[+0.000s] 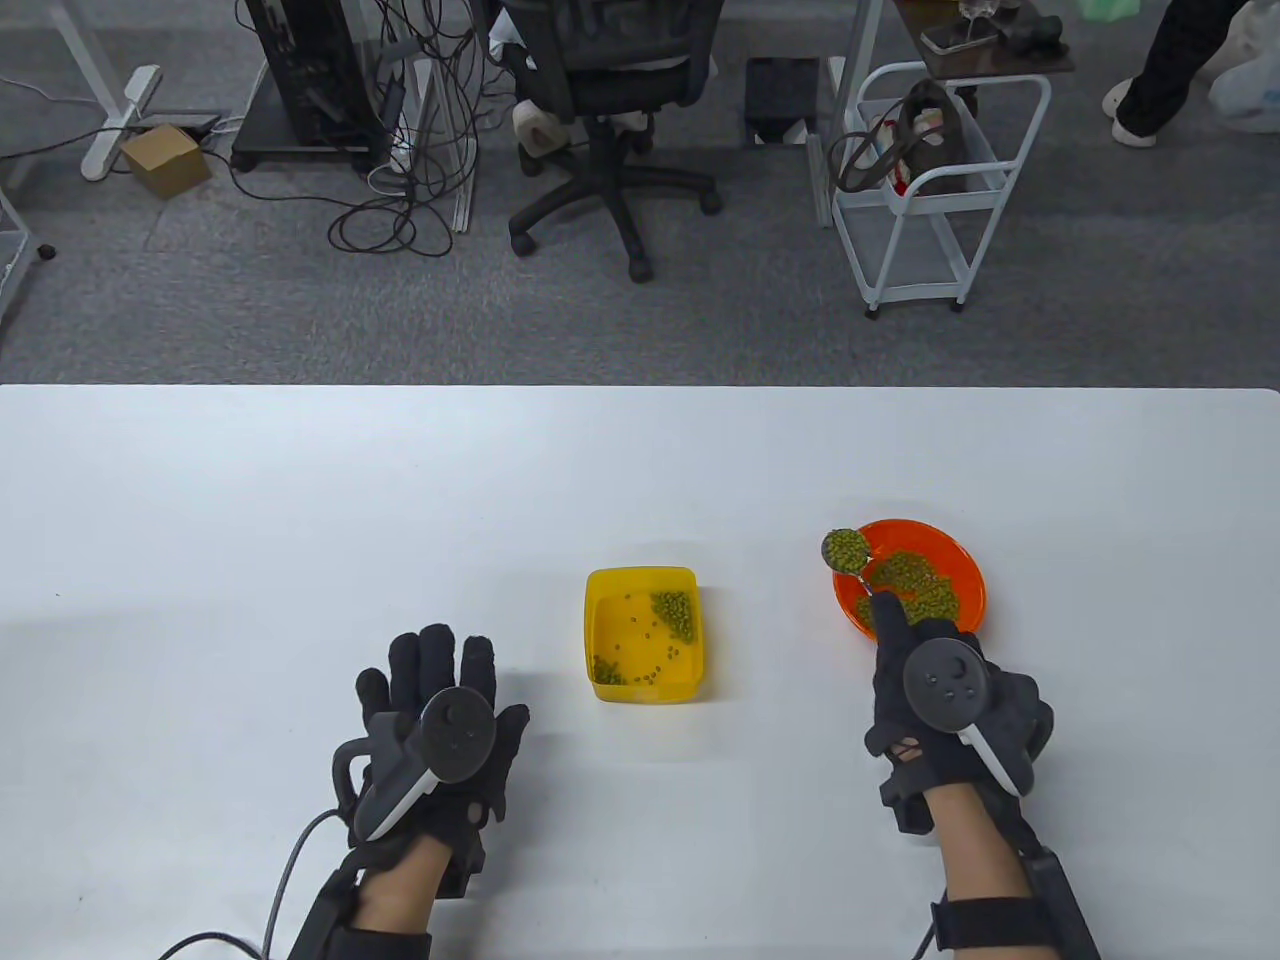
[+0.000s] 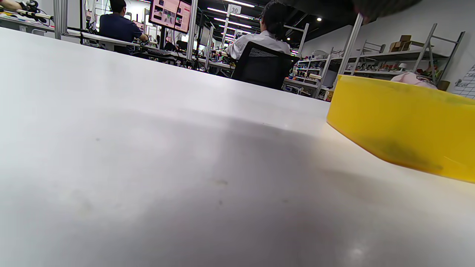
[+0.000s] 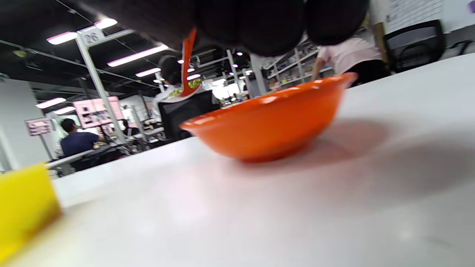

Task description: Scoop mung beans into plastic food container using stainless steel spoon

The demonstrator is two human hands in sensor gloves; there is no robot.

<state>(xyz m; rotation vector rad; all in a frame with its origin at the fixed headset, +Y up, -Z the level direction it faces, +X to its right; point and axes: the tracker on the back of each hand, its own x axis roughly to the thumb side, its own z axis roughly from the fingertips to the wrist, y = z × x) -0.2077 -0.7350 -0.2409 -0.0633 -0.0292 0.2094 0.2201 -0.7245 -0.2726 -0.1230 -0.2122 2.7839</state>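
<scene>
Gripping nothing, my left hand (image 1: 440,715) rests flat on the white table (image 1: 300,520), fingers spread, just left of the yellow plastic food container (image 1: 642,634). The left wrist view shows only that container's near wall (image 2: 400,126) and bare tabletop; the hand does not touch it.

The container sits between my hands. Its floor holds a few mung beans: one cluster at the far right corner, a smaller one at the near left, strays between. I judge the tub light and liable to slide if bumped by the spoon.

Further right, my right hand (image 1: 940,690) holds the stainless steel spoon (image 1: 856,565) by the handle, fingers closed around it. The exact finger placement is hidden under the glove. The bowl of the spoon, heaped with mung beans (image 1: 846,548), hovers over the left rim of the orange bowl (image 1: 965,560), raised clear of the pile inside.

Handling notes, by judgement:
- The spoon is stiff and smooth; a hold well back on the handle keeps the fingers clear of the load.
- Mung beans are small, hard and free-rolling. Any tilt spills them.
- Keep the spoon level during travel left to the container.
</scene>
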